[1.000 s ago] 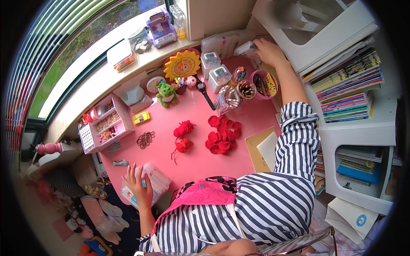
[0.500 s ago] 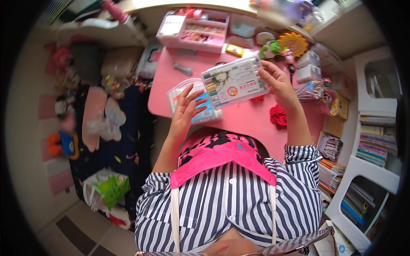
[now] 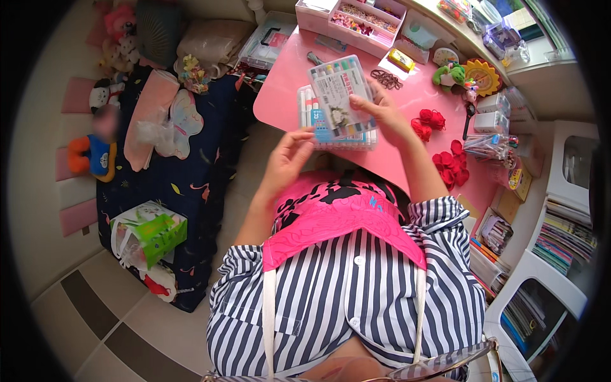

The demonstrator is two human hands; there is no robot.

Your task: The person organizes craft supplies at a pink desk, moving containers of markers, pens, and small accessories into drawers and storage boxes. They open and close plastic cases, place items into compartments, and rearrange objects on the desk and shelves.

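**Marker case held up over the pink table**

Head view: just above the centre of the frame, the right hand [image 3: 382, 114] is closed on the right edge of a clear marker case [image 3: 340, 95], holding it tilted above the pink table [image 3: 407, 95]. A second marker case [image 3: 318, 124] lies beneath it at the table's near edge. The left hand [image 3: 286, 159], fingers loosely spread and holding nothing, touches that lower case's near corner. Red fabric flowers [image 3: 449, 159] lie to the right.

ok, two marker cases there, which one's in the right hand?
The upper marker case, tilted, gripped by the right hand. The lower marker case lies flat on the table beneath it.
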